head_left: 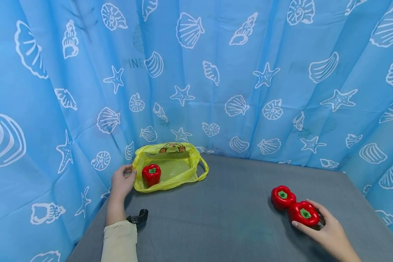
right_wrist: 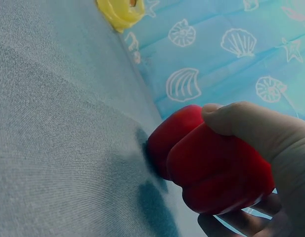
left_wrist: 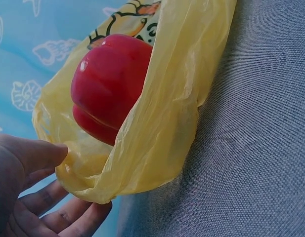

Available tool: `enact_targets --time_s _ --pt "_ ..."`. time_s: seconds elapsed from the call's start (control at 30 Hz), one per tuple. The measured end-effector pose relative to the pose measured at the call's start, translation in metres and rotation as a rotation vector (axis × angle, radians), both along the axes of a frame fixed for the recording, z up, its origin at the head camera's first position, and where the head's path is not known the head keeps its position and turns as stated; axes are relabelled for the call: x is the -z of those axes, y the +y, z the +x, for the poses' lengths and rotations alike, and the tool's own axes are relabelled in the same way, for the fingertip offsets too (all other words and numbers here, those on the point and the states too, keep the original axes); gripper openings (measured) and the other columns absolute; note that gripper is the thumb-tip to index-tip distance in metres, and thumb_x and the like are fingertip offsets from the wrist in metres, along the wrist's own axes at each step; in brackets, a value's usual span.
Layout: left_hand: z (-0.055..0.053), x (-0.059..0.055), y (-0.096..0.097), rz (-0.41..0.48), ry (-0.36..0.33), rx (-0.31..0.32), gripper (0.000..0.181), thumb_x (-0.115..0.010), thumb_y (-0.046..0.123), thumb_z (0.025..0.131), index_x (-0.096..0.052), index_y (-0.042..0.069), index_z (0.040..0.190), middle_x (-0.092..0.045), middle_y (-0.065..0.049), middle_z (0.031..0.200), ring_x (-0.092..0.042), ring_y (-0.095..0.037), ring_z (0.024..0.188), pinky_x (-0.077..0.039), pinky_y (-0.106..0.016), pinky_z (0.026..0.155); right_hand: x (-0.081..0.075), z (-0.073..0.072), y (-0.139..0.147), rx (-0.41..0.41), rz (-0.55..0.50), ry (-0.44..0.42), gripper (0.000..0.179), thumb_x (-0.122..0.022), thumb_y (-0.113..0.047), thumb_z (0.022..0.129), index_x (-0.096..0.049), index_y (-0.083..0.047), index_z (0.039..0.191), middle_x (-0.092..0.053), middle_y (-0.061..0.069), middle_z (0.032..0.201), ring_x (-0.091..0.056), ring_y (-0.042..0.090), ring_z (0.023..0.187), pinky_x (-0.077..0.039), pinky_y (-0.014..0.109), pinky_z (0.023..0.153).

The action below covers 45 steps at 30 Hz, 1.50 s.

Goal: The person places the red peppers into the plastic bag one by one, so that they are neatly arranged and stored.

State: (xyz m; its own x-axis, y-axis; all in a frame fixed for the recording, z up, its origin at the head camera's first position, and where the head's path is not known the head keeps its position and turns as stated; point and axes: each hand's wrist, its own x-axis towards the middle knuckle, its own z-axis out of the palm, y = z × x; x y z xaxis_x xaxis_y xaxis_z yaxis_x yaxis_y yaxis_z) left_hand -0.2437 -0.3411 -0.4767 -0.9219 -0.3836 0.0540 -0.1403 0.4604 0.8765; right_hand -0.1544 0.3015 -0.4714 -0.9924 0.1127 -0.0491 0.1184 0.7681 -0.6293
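A yellow plastic bag (head_left: 170,185) lies with its mouth spread on the grey surface, and one red bell pepper (head_left: 151,175) with a green stem sits inside its left end. My left hand (head_left: 122,182) pinches the bag's left edge between thumb and fingers; in the left wrist view the thumb (left_wrist: 48,154) is on the rim just beside the pepper. Far to the right, my right hand (head_left: 325,225) grips a second red bell pepper (head_left: 303,213), thumb on the near side and fingers round the far side. Another red bell pepper (head_left: 282,197) stands right beside the gripped one.
A grey cloth-covered table (head_left: 222,211) stretches between the bag and the peppers. Blue curtains (head_left: 216,72) with white shell prints hang behind it and along both sides. A black strap (head_left: 139,217) shows at my left wrist. One bag handle (head_left: 203,169) loops out rightward.
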Motion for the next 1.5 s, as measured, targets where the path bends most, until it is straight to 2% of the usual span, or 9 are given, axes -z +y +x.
enact_targets --time_s 0.2,0.5,0.7,0.93,1.27,1.5 --pt "-0.001 0.000 0.001 -0.006 -0.004 -0.016 0.046 -0.055 0.023 0.109 -0.055 0.000 0.149 -0.059 -0.027 0.146 -0.062 -0.047 0.131 -0.055 -0.059 0.107 -0.003 0.002 -0.003 -0.003 -0.002 -0.004 0.108 -0.081 -0.054 0.091 -0.027 0.007 0.161 -0.036 0.041 0.154 -0.043 0.059 0.132 -0.060 0.064 0.096" --pt "-0.002 -0.001 0.001 -0.001 -0.008 -0.012 0.046 -0.055 0.024 0.109 -0.055 0.000 0.149 -0.059 -0.027 0.146 -0.062 -0.047 0.131 -0.056 -0.058 0.107 -0.002 0.004 -0.001 0.000 -0.018 0.038 0.106 -0.084 -0.052 0.089 -0.029 0.007 0.159 -0.038 0.040 0.152 -0.045 0.058 0.128 -0.064 0.061 0.089" --pt "-0.002 -0.001 0.000 0.000 -0.008 -0.011 0.047 -0.055 0.024 0.110 -0.054 0.000 0.150 -0.058 -0.027 0.147 -0.062 -0.046 0.132 -0.055 -0.058 0.107 -0.006 0.003 -0.002 0.016 -0.024 0.061 0.104 -0.085 -0.048 0.089 -0.030 0.007 0.159 -0.039 0.040 0.151 -0.044 0.058 0.129 -0.064 0.060 0.088" --pt "-0.001 -0.001 0.001 -0.003 -0.011 -0.016 0.046 -0.055 0.024 0.110 -0.054 0.000 0.150 -0.058 -0.027 0.147 -0.061 -0.047 0.132 -0.055 -0.058 0.108 -0.007 0.003 -0.003 0.025 -0.020 0.090 0.106 -0.086 -0.050 0.087 -0.032 0.006 0.159 -0.041 0.039 0.151 -0.045 0.058 0.128 -0.064 0.061 0.087" --pt "0.000 -0.002 0.001 -0.008 -0.014 -0.020 0.046 -0.054 0.025 0.110 -0.055 0.001 0.150 -0.059 -0.027 0.146 -0.061 -0.047 0.132 -0.055 -0.058 0.107 -0.013 0.002 -0.008 0.007 -0.006 0.160 0.102 -0.090 -0.046 0.085 -0.038 0.004 0.157 -0.047 0.036 0.148 -0.049 0.055 0.126 -0.067 0.049 0.077" --pt "0.000 0.000 0.000 -0.006 -0.020 -0.016 0.046 -0.055 0.024 0.110 -0.055 0.000 0.149 -0.059 -0.028 0.146 -0.061 -0.048 0.132 -0.056 -0.058 0.106 -0.018 0.001 -0.011 -0.010 -0.001 0.186 0.103 -0.091 -0.043 0.083 -0.038 0.003 0.157 -0.046 0.037 0.148 -0.047 0.056 0.127 -0.066 0.057 0.082"
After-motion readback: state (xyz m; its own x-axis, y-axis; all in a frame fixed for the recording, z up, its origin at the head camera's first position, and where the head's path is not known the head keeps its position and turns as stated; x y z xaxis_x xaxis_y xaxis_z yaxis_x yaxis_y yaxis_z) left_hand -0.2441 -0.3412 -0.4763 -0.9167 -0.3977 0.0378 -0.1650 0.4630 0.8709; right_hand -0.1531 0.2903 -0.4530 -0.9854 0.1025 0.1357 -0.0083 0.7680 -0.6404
